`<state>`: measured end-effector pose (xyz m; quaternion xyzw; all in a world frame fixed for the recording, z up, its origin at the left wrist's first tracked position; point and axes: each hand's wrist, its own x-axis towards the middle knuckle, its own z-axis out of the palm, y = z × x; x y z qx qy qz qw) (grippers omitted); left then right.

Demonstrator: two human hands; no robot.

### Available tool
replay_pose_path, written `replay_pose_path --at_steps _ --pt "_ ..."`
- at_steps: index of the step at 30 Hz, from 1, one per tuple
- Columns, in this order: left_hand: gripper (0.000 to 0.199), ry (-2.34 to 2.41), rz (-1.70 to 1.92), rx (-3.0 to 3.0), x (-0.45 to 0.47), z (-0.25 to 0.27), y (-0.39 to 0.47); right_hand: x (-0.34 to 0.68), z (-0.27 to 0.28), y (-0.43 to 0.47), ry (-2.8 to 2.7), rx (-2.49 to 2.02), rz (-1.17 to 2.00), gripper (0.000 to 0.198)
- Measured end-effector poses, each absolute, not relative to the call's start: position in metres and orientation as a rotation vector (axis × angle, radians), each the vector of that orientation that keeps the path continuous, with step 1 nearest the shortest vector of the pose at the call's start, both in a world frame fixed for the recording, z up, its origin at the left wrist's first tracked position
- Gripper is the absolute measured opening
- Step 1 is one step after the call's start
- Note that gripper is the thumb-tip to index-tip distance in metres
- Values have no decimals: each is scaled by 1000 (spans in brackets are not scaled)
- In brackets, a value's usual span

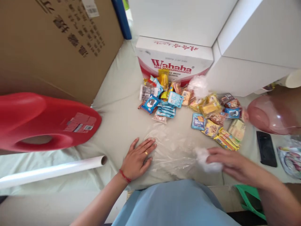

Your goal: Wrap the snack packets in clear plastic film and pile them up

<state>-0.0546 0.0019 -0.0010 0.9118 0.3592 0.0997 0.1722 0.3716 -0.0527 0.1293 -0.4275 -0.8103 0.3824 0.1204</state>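
My left hand [139, 158] lies flat with fingers spread, on the left edge of a clear plastic bag [171, 150] spread over the pale cloth. A ring and a red cord bracelet show on it. My right hand [225, 160], blurred, pinches a crumpled white wad [208, 161] at the bag's right side; whether it is tissue or thin plastic, I cannot tell. Beyond the bag sits a pile of small wrapped snacks [168, 100]. To its right is a second group of snack packs [213, 116], with crumpled clear plastic [198, 86] behind.
A white Wahaba-style carton lettered "Wahaha" [174, 59] stands at the back. On the left are a large cardboard box [47, 40], a red jug [58, 122] and a white roll [54, 169]. A phone [266, 148] and a pink bowl [270, 114] lie right, above a green stool [250, 201].
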Motion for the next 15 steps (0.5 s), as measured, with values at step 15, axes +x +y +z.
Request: replay_pose_path --at_steps 15 --pt "74 1050 182 2490 -53 1 1 391 64 187 -1678 -2076 97 47"
